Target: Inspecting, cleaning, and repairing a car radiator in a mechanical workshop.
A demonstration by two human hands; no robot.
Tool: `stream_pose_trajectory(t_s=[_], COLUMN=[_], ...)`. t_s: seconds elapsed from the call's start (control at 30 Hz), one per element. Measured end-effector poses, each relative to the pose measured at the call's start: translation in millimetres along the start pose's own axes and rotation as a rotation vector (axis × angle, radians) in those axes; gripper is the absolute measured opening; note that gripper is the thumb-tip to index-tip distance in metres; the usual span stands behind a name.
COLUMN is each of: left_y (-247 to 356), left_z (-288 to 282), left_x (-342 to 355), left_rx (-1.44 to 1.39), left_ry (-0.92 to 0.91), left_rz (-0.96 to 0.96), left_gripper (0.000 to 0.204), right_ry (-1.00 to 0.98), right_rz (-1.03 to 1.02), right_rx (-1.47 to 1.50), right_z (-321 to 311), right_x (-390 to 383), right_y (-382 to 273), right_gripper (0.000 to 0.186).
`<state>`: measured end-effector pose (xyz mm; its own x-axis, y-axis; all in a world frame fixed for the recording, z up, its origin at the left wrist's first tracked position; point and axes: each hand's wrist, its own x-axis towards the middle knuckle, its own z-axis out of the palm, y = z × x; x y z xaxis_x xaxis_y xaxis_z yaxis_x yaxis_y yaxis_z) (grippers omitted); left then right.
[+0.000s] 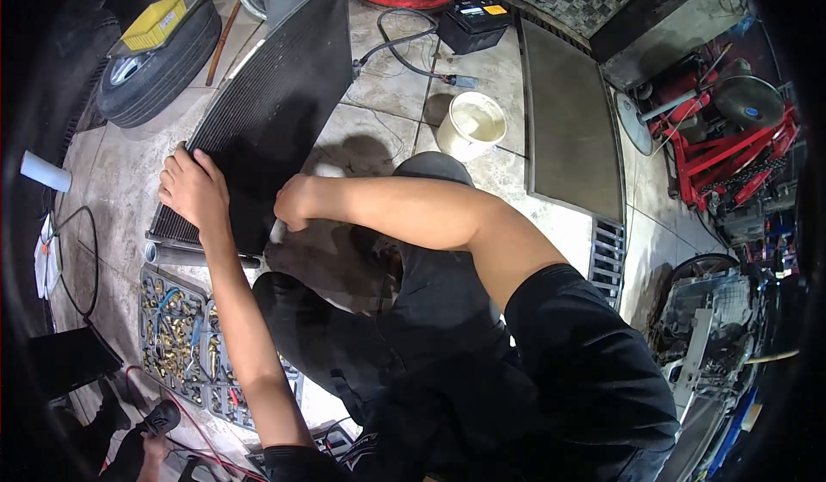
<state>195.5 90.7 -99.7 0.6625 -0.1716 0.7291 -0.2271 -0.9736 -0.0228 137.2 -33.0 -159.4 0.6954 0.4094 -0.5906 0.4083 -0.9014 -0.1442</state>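
A large black finned radiator panel (275, 95) stands tilted on the tiled floor in front of me. My left hand (193, 191) grips its near left edge, fingers wrapped over the fins. My right hand (293, 202) is closed against the panel's lower right corner; what it holds is hidden. A metal tube (176, 255) runs along the panel's bottom edge. My knees in dark trousers are below.
A sorted tray of brass fittings (181, 336) lies at lower left. A tyre (159, 60) with a yellow box sits far left. A white bucket (471, 125), a car battery (473, 24), a grey mat (572, 125) and red equipment (723, 146) stand around.
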Motion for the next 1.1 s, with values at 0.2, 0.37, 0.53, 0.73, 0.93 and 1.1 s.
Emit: stream_pose_trajectory(t_s=[0.2,0.37,0.53,0.73,0.93,1.1], left_y=[-3.2,-1.1,-3.1,-4.4,-5.9,-5.7], left_z=[0.1,-1.1,-0.4,4.4,5.2,4.5], left_x=[-2.3,-2.0,-1.9,0.6,1.1,1.0], left_rx=[0.011,-0.012,0.000,0.016,0.043,0.034], left_ry=[-0.011,0.022,0.024,-0.003,-0.009,-0.016], left_rz=[-0.011,0.015,0.021,0.005,0.016,0.008], left_gripper=[0.031,0.031,0.031,0.032,0.033,0.033], right_ry=[0.031,0.073,0.068,0.076,0.086,0.084], right_rz=[-0.021,-0.034,-0.042,-0.034,-0.027,-0.038], right_rx=[-0.015,0.000,-0.002,-0.010,-0.002,-0.007], right_z=[-9.1,-8.2,-10.0,-8.0,-7.1,-9.8], right_x=[-16.0,-22.5,-23.0,-20.9,-20.7,-25.3], right_y=[-8.3,-8.5,-11.8,-10.7,-8.4,-9.0], right_gripper=[0.032,0.031,0.032,0.031,0.030,0.030])
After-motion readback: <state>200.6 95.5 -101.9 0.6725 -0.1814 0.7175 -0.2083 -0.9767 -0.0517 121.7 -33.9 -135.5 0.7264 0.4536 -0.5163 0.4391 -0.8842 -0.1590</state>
